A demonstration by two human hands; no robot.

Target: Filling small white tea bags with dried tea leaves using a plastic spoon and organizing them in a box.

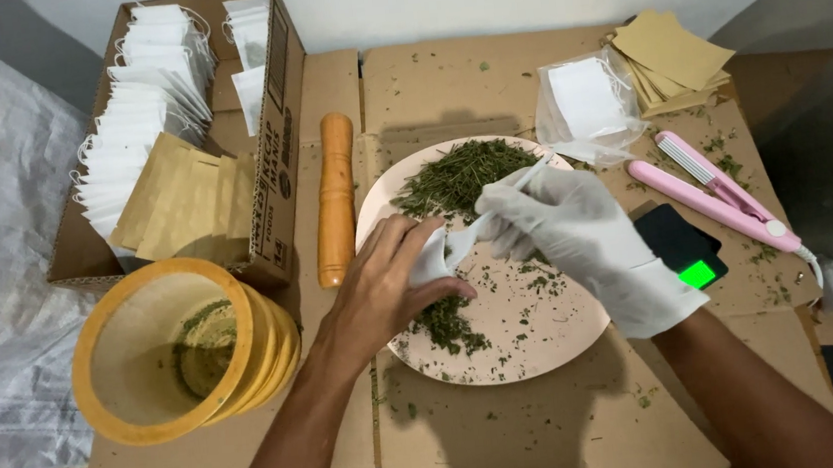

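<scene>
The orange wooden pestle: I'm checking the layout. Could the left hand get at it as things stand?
Probably yes: the pestle lies uncovered just beside the left hand, though that hand holds a small white bag.

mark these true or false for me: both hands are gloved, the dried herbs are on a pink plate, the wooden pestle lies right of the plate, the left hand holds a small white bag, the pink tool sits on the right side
1. Both hands are gloved. False: only the right hand wears a white glove; the left hand is bare.
2. The dried herbs lie on a pink plate. True.
3. The wooden pestle lies right of the plate. False: it lies to its left, beside the cardboard box.
4. The left hand holds a small white bag. True.
5. The pink tool sits on the right side. True.
</scene>
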